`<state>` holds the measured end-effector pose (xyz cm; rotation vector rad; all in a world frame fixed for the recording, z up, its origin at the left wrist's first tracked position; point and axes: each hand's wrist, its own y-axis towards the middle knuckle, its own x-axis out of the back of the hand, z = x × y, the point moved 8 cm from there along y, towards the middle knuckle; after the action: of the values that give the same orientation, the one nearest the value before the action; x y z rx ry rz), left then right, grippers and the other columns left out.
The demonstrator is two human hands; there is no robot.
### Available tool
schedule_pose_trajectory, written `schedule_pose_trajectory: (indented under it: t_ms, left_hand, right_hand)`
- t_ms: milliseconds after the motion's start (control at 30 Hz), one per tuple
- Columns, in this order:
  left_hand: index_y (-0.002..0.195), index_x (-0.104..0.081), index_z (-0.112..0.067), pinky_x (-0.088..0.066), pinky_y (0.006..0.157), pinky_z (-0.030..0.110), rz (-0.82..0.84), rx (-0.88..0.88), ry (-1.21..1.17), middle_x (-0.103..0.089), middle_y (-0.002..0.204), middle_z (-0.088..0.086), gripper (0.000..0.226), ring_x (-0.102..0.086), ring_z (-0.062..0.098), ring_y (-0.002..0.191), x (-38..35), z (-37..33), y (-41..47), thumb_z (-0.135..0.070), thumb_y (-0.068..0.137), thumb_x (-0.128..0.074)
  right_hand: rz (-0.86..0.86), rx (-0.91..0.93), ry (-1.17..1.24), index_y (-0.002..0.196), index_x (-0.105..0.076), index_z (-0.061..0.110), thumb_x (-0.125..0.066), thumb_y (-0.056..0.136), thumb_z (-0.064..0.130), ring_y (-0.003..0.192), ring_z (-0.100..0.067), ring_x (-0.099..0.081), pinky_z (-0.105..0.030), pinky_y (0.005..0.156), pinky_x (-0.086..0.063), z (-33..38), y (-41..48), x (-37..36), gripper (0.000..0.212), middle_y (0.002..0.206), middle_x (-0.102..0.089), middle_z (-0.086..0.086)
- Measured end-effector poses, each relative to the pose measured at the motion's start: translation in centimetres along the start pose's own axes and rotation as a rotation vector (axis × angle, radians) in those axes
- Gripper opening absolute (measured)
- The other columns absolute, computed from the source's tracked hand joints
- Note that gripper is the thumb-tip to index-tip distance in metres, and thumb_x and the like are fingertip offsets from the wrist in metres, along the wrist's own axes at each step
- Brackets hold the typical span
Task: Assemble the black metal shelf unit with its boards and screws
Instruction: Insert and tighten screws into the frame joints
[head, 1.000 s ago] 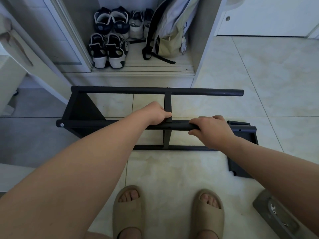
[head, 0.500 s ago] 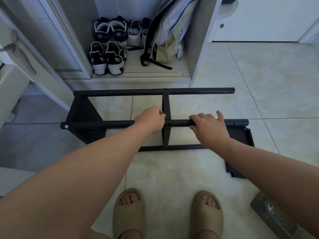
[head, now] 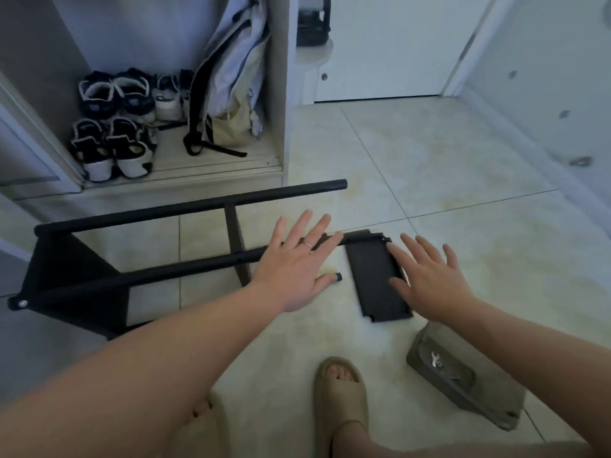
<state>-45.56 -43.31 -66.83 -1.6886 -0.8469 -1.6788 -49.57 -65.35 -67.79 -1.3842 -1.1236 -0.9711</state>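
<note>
The black metal shelf frame (head: 172, 269) lies on the tiled floor, two long tubes joined by a cross bar and a triangular end panel at the left. A flat black side panel (head: 370, 276) lies on the floor at the frame's right end. My left hand (head: 294, 262) hovers with fingers spread over the right end of the near tube; whether it touches the tube I cannot tell. My right hand (head: 426, 279) is spread flat over the right edge of the side panel. Neither hand grips anything.
An open closet at the back left holds several shoes (head: 112, 127) and a backpack (head: 231, 87). A grey tray (head: 463, 375) with a small wrench lies on the floor at the right. My sandalled foot (head: 340, 391) stands in front. A white door is at the far right.
Both hands have let go of the near tube and opened with fingers spread. They moved right toward the frame's right end and the side panel. The view swung right.
</note>
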Motion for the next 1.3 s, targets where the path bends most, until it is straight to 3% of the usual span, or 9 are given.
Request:
schedule_pose_trajectory:
  t_ms: [267, 367, 467, 567, 733, 900, 1000, 1167, 1300]
  left_hand:
    - [0.159, 0.005, -0.035, 0.006, 0.123, 0.054, 0.130, -0.275, -0.004, 0.016, 0.167, -0.002, 0.076, 0.018, 0.027, 0.154, -4.7, -11.8, 3.6, -0.070, 0.093, -0.008]
    - [0.158, 0.007, -0.036, -0.003, 0.124, 0.050, 0.229, -0.294, -0.085, 0.014, 0.167, -0.004, 0.075, 0.014, 0.025, 0.154, -7.9, -15.6, 4.8, -0.069, 0.096, -0.016]
    - [0.159, 0.007, -0.036, -0.012, 0.122, 0.046, 0.342, -0.223, -0.191, 0.009, 0.168, -0.006, 0.075, 0.005, 0.023, 0.155, -12.2, -18.5, 5.6, -0.068, 0.098, -0.023]
    - [0.160, 0.002, -0.031, -0.022, 0.121, 0.044, 0.504, -0.118, -0.336, -0.002, 0.169, -0.003, 0.075, -0.010, 0.023, 0.154, -17.0, -21.5, 5.6, -0.063, 0.101, -0.030]
    - [0.158, -0.021, -0.019, -0.035, 0.114, 0.039, 0.624, 0.190, -0.756, -0.034, 0.160, 0.006, 0.062, -0.039, 0.024, 0.143, -22.1, -24.9, 6.5, -0.044, 0.105, -0.040]
    - [0.130, -0.058, -0.018, -0.049, 0.081, 0.030, 0.605, 0.367, -0.892, -0.067, 0.121, 0.005, 0.029, -0.064, 0.024, 0.102, -24.0, -26.1, 8.0, -0.024, 0.104, -0.046]
    - [0.117, -0.061, -0.021, -0.055, 0.069, 0.035, 0.626, 0.459, -1.032, -0.069, 0.106, 0.004, 0.020, -0.068, 0.028, 0.090, -25.0, -26.2, 7.9, -0.023, 0.104, -0.046]
    - [0.113, -0.060, -0.027, -0.057, 0.067, 0.037, 0.623, 0.470, -1.073, -0.067, 0.102, -0.001, 0.016, -0.069, 0.028, 0.087, -25.7, -26.1, 7.8, -0.023, 0.104, -0.047]
    - [0.102, -0.058, -0.036, -0.053, 0.059, 0.030, 0.633, 0.469, -1.085, -0.066, 0.097, -0.006, 0.016, -0.071, 0.021, 0.082, -26.0, -26.0, 7.6, -0.023, 0.104, -0.048]
  right_hand:
    - [0.179, -0.166, -0.067, 0.161, -0.002, 0.034, -0.030, 0.105, 0.053, 0.157, -0.023, 0.004, -0.055, 0.123, -0.004, -12.9, -4.9, -7.9, 0.065, 0.170, 0.005, 0.002]
    - [0.266, -0.165, -0.034, 0.161, -0.003, 0.036, -0.032, 0.104, 0.053, 0.156, -0.021, -0.004, -0.050, 0.122, -0.015, -16.1, -5.8, -12.3, 0.066, 0.170, 0.002, 0.004]
    - [0.313, -0.143, 0.034, 0.160, -0.008, 0.036, -0.038, 0.104, 0.050, 0.152, -0.024, -0.020, -0.045, 0.114, -0.031, -17.5, -5.6, -15.8, 0.065, 0.170, -0.006, 0.001]
    - [0.316, -0.107, 0.096, 0.156, -0.021, 0.032, -0.041, 0.104, 0.044, 0.141, -0.029, -0.037, -0.044, 0.106, -0.041, -17.7, -5.3, -18.7, 0.057, 0.162, -0.027, -0.003]
    - [0.342, -0.078, 0.211, 0.146, -0.039, 0.027, -0.042, 0.104, 0.041, 0.125, -0.029, -0.052, -0.040, 0.095, -0.047, -18.0, -5.5, -22.8, 0.045, 0.141, -0.050, -0.003]
    - [0.413, -0.132, 0.316, 0.136, -0.050, 0.023, -0.044, 0.103, 0.034, 0.112, -0.030, -0.059, -0.035, 0.078, -0.043, -18.3, -5.2, -27.2, 0.035, 0.127, -0.057, -0.005]
    - [0.491, -0.158, 0.366, 0.138, -0.049, 0.026, -0.044, 0.102, 0.030, 0.114, -0.031, -0.060, -0.040, 0.085, -0.052, -17.8, -5.5, -29.8, 0.037, 0.127, -0.059, -0.005]
    - [0.587, -0.117, 0.352, 0.144, -0.047, 0.030, -0.048, 0.099, 0.026, 0.121, -0.032, -0.058, -0.044, 0.093, -0.053, -16.9, -5.9, -32.4, 0.046, 0.137, -0.056, -0.006]
    - [0.543, -0.055, 0.351, 0.143, -0.050, 0.031, -0.050, 0.099, 0.026, 0.119, -0.030, -0.059, -0.041, 0.087, -0.054, -16.8, -5.3, -32.9, 0.044, 0.142, -0.050, -0.002]
